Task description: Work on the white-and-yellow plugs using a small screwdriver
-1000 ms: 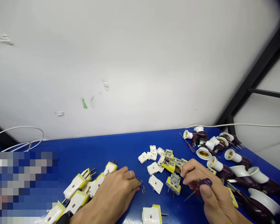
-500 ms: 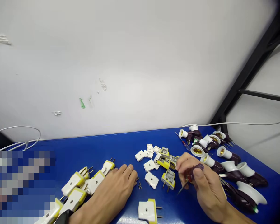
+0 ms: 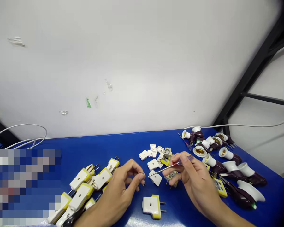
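Observation:
My right hand (image 3: 191, 176) is closed around the dark red handle of a screwdriver (image 3: 164, 169). Its shaft points left, with the tip close to my left fingertips. Thumb and finger of my left hand (image 3: 126, 181) are pinched together on a tiny screw, mostly hidden by the fingertips. Loose screws (image 3: 144, 183) lie just below them on the blue table. In front of me rests a white and yellow plug (image 3: 151, 205), its two pins pointing right. White plug covers (image 3: 155, 178) and open yellow plug bases (image 3: 171, 176) lie between and behind my hands, partly covered by the right one.
Several white and yellow plugs (image 3: 81, 195) are heaped at the left, beside my forearm. Lamp holders with dark plug bodies (image 3: 236, 170) crowd the right side. A second screwdriver (image 3: 185, 141) lies near the back. White cable (image 3: 21, 126) loops at the far left.
My left hand has lifted from lying over the screws into a pinch. My right hand has swung the screwdriver from pointing down to pointing left, its tip near the left fingertips.

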A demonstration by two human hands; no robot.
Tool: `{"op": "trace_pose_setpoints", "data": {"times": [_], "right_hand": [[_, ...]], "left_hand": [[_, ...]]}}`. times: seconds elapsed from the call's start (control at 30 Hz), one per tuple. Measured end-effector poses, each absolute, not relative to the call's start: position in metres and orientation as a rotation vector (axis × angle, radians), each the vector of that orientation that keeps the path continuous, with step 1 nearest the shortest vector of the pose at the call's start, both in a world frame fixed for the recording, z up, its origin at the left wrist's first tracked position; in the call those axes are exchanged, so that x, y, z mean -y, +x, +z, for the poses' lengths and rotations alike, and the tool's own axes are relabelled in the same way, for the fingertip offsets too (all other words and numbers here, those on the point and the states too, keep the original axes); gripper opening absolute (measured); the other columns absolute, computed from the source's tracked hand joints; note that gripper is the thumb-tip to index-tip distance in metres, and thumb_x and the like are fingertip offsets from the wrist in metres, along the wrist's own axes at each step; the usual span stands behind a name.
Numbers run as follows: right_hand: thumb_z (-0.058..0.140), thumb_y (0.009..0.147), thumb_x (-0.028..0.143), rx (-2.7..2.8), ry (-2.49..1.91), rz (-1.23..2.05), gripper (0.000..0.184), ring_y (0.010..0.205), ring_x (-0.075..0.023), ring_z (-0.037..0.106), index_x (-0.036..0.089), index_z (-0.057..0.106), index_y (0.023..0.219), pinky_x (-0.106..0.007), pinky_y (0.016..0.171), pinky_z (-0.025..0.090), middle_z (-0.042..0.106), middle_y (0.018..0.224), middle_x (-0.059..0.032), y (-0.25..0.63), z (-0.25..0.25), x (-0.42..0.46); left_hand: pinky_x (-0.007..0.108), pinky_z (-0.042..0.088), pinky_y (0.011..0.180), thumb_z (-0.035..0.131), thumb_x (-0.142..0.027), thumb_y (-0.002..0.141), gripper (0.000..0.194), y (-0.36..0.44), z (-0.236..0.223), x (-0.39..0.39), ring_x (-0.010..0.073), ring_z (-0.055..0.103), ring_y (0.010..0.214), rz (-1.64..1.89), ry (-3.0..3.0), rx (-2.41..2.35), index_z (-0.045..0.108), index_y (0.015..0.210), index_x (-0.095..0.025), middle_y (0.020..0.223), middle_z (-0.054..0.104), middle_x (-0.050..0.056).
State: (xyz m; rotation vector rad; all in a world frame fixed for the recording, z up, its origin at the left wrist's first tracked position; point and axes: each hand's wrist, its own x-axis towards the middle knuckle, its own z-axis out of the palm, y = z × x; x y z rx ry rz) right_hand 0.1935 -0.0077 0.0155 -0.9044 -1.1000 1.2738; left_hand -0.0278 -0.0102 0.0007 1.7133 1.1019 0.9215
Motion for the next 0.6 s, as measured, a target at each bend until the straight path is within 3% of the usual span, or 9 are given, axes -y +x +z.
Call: {"op": "trace_pose_setpoints", "data": {"times": [0.2, 0.6], "right_hand": [[0.069, 0.087, 0.056, 1.055, -0.916, 1.301, 0.039, 0.068, -0.0194, 0.072, 0.017, 0.066, 0.084, -0.025, 0.050, 0.059, 0.061, 0.078, -0.0028, 0.1887, 0.0127, 0.0068], [0.066, 0.092, 0.052, 1.124, -0.869, 1.250, 0.035, 0.064, -0.0170, 0.072, 0.017, 0.066, 0.087, -0.024, 0.051, 0.059, 0.061, 0.082, -0.0031, 0.1880, 0.0066, 0.0095]], "left_hand": [[0.023, 0.053, 0.069, 0.055, -0.039, 0.097, 0.021, -0.0289, -0.0002, 0.0101, 0.0164, 0.063, 0.084, 0.904, 1.658, -1.099, 0.064, 0.096, -0.020, 0.093, 0.067, 0.004], [0.024, 0.052, 0.065, 0.061, -0.036, 0.092, 0.020, -0.0272, 0.0042, 0.0150, 0.0174, 0.066, 0.077, 0.962, 1.821, -1.253, 0.075, 0.088, -0.022, 0.088, 0.076, 0.003]]}}
